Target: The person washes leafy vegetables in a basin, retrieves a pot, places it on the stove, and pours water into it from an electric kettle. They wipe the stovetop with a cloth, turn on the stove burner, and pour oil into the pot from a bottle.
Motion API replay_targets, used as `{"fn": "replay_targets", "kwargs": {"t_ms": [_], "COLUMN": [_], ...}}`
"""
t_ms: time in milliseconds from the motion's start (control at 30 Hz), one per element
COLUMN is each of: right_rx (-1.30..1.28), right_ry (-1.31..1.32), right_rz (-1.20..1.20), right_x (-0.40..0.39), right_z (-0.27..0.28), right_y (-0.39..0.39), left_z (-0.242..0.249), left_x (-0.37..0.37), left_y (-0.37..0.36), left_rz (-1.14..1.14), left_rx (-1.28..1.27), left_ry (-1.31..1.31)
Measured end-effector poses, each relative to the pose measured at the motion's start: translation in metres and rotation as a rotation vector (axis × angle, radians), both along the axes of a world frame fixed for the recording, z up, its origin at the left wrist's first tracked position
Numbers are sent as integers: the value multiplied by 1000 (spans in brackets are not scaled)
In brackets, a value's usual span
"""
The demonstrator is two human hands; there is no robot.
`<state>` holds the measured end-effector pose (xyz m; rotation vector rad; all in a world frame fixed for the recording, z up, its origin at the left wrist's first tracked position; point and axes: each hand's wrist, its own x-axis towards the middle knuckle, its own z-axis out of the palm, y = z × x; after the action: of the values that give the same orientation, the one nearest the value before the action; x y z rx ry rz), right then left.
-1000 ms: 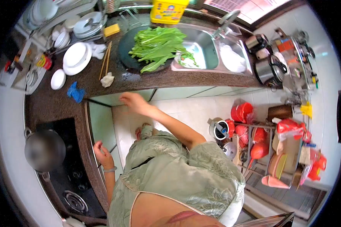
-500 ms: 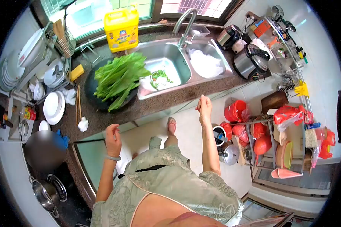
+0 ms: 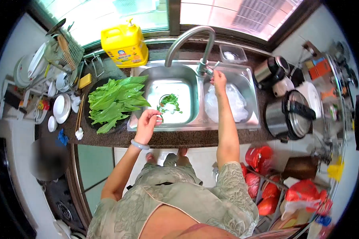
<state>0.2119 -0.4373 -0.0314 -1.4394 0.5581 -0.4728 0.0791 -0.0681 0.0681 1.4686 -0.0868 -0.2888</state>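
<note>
My right hand [image 3: 219, 83] is closed at the handle of the metal faucet [image 3: 205, 68], at the divider between the two sink basins. My left hand [image 3: 147, 121] hovers by the front rim of the left basin [image 3: 189, 93], thumb and fingers pinched together. A small pale and green bit shows at those fingertips, too small to name. Green vegetable scraps [image 3: 169, 102] lie around the drain in that basin. To the left, long leafy greens [image 3: 115, 99] are heaped in a dark wide pan [image 3: 92, 88]. A whitish plastic bag [image 3: 227, 102] fills much of the right basin.
Behind the greens stands a yellow pump jug [image 3: 125, 47]. A pressure cooker [image 3: 293, 113] is on the counter at right. White plates [image 3: 62, 107], chopsticks [image 3: 79, 113] and a dish rack [image 3: 70, 55] occupy the left. Red bags [image 3: 303, 191] sit on a shelf at lower right.
I have come closer to the sink. My right hand has gone up to the faucet handle; my left hand has moved to the sink's front edge and its fingers have pinched together.
</note>
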Motion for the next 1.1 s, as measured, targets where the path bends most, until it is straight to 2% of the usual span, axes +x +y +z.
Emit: {"fn": "replay_targets", "kwargs": {"t_ms": [67,133,167,200,267,400,533,600,633,700,733,767,800,833,867,900,933,1000,1067,1100], "right_rx": [-79,-236,-357,-353,-440,-524,-349,-183,-188,-442,-283,-256,-190,37,161,441,715,828,814,797], "right_ry": [15,156,214,219,423,422,340,251,253,91,52,75,68,19,14,-62,-150,-214,-63,-26], "right_rz": [-12,118,30,55,27,57,-55,-47,-54,-386,-271,-68,53,261,366,495,613,716,685,719], "right_x": [30,58,65,67,68,64,57,49,49,50,49,47,41,21,21,22,25,44,45,43], "right_z": [-10,-25,-22,-18,-7,-4,-10,-7,-12,-36,-40,-36,-20,41,53,61,66,35,50,59], "right_y": [-15,-38,-36,-36,-37,-36,-28,-23,-15,13,28,45,73,111,134,152,166,186,195,200], "left_z": [12,20,21,22,35,29,22,18,17,-5,-13,8,11,12,15,35,18,-19,14,-10], "left_x": [18,37,49,60,83,137,169,175,179,192,195,186,182,179,175,163,168,179,155,165], "left_y": [-15,-29,-35,-41,-58,-87,-106,-112,-115,-116,-116,-117,-115,-113,-113,-115,-106,-88,-83,-69], "left_rz": [7,43,34,26,57,86,70,69,70,16,-28,49,40,86,125,180,197,262,363,387], "left_rx": [-113,-126,-211,-300,-354,-516,-690,-692,-692,-653,-609,-457,-455,-295,-136,-222,-147,19,-89,-3], "left_ry": [182,209,259,311,397,541,670,664,655,583,504,526,535,413,287,238,102,-163,-114,-279]}}
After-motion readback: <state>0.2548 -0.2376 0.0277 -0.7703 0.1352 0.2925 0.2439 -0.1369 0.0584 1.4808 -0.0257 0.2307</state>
